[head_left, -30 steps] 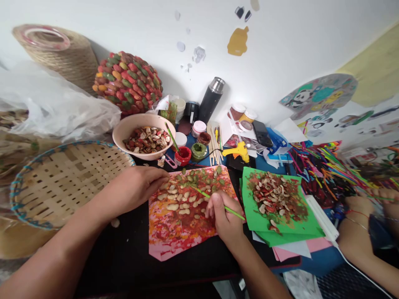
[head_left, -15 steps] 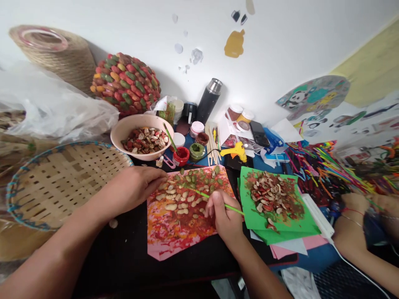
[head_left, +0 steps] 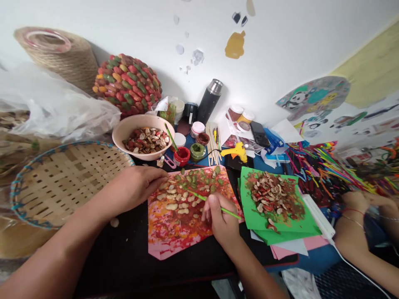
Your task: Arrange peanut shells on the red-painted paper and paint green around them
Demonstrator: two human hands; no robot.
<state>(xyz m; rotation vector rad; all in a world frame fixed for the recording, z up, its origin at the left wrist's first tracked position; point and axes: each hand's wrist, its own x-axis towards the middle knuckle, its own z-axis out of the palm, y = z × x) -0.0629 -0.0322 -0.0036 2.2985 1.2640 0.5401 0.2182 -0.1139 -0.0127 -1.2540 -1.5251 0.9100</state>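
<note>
My right hand [head_left: 222,214] grips a slim green paintbrush [head_left: 229,212], its tip among the peanut shells on a paint-smeared pink sheet [head_left: 165,247]. Several plain peanut shells [head_left: 183,211] lie in the sheet's middle, with green-painted shells [head_left: 193,179] toward its far edge. My left hand [head_left: 139,185] rests at the sheet's upper left corner, fingers pressed together; what they pinch, if anything, is hidden. Just beyond the sheet stand an open jar of red paint [head_left: 181,157] with a brush in it, and an open jar of green paint [head_left: 197,152].
At the left are a woven bamboo tray [head_left: 71,182] and a pink bowl of shell pieces [head_left: 116,135]. A yellow glue gun [head_left: 236,152] and a black thermos [head_left: 210,101] stand behind. Green paper [head_left: 288,226] bears more shells. Another person's arm [head_left: 358,245] is at the right.
My right hand and the paintbrush have shifted slightly to the left, the brush tip staying among the shells. My left hand holds its place at the sheet's corner.
</note>
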